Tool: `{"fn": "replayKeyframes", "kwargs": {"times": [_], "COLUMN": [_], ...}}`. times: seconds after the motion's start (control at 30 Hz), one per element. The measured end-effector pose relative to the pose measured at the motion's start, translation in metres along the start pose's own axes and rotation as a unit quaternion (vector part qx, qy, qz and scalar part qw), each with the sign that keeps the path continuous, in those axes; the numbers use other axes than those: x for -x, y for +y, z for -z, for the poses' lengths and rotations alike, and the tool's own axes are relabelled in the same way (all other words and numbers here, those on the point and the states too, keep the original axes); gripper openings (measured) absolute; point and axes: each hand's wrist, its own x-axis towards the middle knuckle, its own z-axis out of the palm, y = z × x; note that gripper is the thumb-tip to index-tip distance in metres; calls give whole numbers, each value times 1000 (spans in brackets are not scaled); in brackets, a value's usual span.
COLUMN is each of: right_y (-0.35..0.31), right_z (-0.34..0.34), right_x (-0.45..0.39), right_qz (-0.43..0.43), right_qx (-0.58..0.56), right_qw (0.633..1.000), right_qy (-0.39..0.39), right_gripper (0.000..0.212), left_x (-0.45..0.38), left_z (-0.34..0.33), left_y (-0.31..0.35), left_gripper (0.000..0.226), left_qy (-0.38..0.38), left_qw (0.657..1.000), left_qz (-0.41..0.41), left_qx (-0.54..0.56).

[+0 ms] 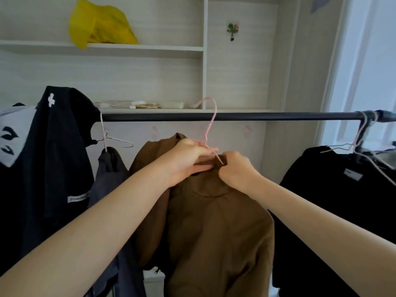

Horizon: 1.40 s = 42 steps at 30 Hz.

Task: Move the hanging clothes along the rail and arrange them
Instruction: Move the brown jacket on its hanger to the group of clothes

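The shelving unit (204,61) behind the rail is the largest item. Three of its compartments are in view: an upper left one holding one yellow plastic bag (100,24), a lower left one holding a low scatter of small flat items too blurred to identify, and a tall right one with one small flower-shaped hook (233,31) on its back wall.

One dark rail (267,116) runs horizontally across the room in front of the shelves. Four garments are visible. At the left end, one black garment with white markings (53,151) is draped over the rail. Just beside it, one dark grey garment (111,168) hangs from a pale wire hanger (104,133). In the middle, one brown jacket (214,221) sits below the rail on a pink wire hanger (211,123); the hook appears to rise past the bar, but whether it bears on the rail cannot be confirmed. At the right end, one black garment with a small white label (334,202) hangs from a bunch of wire hangers (362,136) at the rail's end.

Two bare forearms reach in from the bottom edge. The left hand (188,159) has its fingers wrapped around the jacket collar and the neck of the pink hanger. The right hand (235,168) is clenched on the collar fabric just beside it, knuckles touching the hanger wire.
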Motion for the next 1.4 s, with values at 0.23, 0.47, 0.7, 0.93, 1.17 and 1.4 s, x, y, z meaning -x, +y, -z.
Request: {"fn": "replayKeyframes", "kwargs": {"times": [0.23, 0.47, 0.7, 0.93, 1.17, 1.4], "right_y": [62, 120, 164, 200, 193, 171], "right_z": [58, 110, 141, 164, 195, 204], "right_x": [35, 72, 100, 119, 123, 112], "right_qz": [-32, -137, -174, -141, -50, -15], "right_qx": [-71, -188, -202, -113, -140, -140], "right_qw": [993, 969, 961, 980, 985, 986], "right_qy": [93, 85, 67, 87, 86, 93], "right_gripper": [23, 14, 33, 30, 23, 25], "left_x": [27, 40, 31, 10, -10, 5], "left_z": [-39, -80, -107, -78, -46, -61], "left_y": [-10, -84, -107, -76, -53, -57], "left_gripper": [17, 75, 59, 46, 47, 58], "left_qy": [83, 150, 69, 141, 173, -216], "left_qw": [976, 907, 900, 877, 942, 950], "left_qz": [-120, -99, -103, -133, -63, 126], "left_qx": [-163, -381, -418, -440, -280, -185]}}
